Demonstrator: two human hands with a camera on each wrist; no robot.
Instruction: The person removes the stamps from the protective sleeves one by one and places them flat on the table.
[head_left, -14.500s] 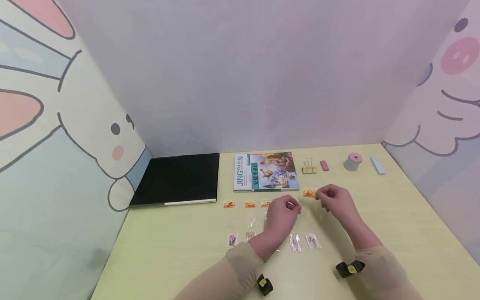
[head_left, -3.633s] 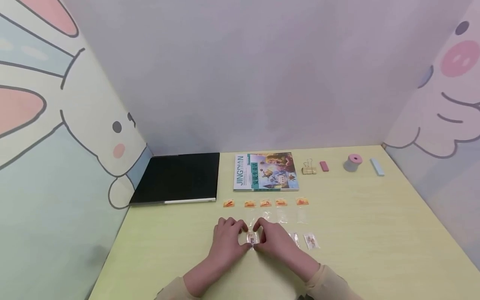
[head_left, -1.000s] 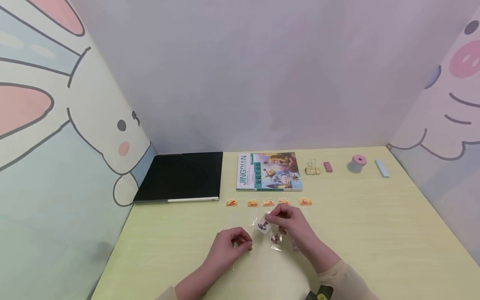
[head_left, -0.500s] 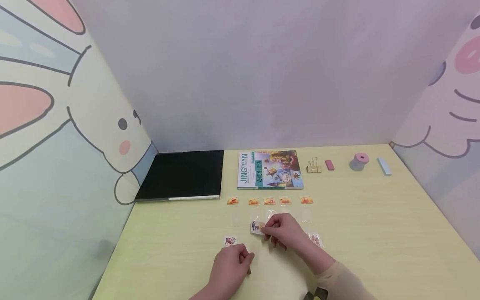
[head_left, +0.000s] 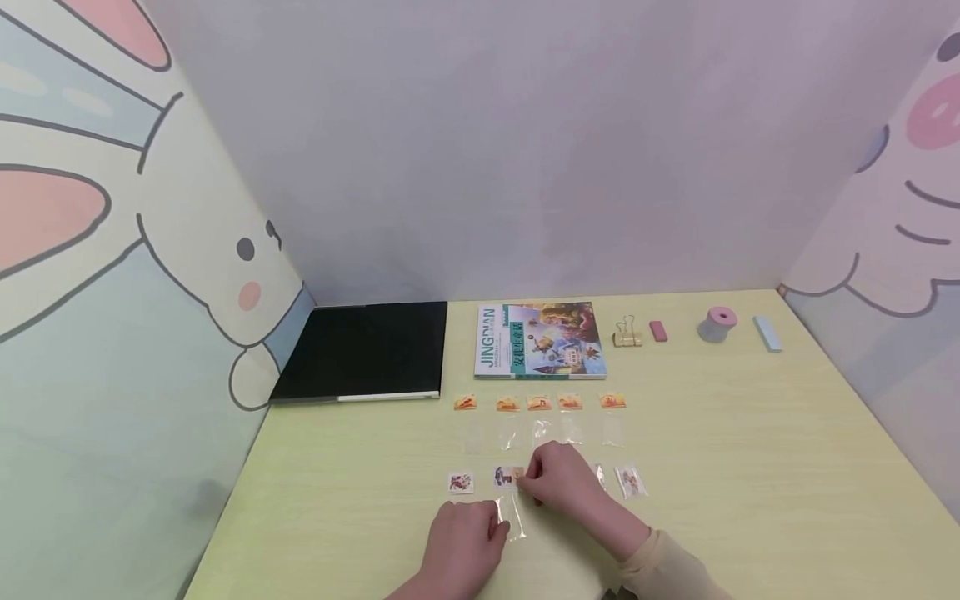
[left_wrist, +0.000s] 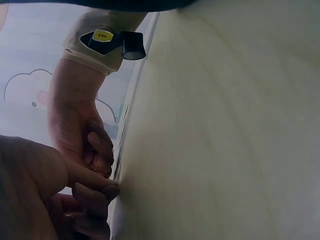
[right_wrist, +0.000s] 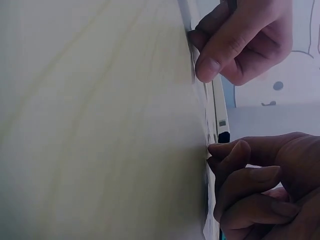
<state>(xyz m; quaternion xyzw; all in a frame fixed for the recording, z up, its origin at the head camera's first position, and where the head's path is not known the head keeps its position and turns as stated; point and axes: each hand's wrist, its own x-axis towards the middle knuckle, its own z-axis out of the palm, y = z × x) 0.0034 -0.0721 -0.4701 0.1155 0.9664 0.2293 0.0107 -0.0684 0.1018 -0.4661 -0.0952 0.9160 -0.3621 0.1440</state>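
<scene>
My left hand [head_left: 465, 542] pinches the edge of a small clear plastic sleeve [head_left: 515, 518] lying flat near the front of the table. Just above it, my right hand [head_left: 562, 479] has its thumb and index finger on the right edge of a small picture card [head_left: 506, 477], which lies on the table. To the left is another bare picture card [head_left: 461, 482]. A picture card in clear wrapping [head_left: 630, 481] lies on the right, and a further wrapped one [head_left: 599, 475] is mostly hidden behind my right hand. The left wrist view shows the left fingertips [left_wrist: 111, 189] down at the tabletop.
Several orange cards [head_left: 465, 402] form a row in front of a book [head_left: 540, 342], with several clear sleeves [head_left: 510, 432] below them. Behind are a black panel [head_left: 360, 350], a binder clip [head_left: 627, 333], a pink eraser [head_left: 658, 331], a spool [head_left: 717, 323] and a light blue bar [head_left: 767, 333].
Earlier both hands worked at the wrapped card. Its card came out in my right hand and now lies beside the other bare card. My left hand moved towards the front with the sleeve.
</scene>
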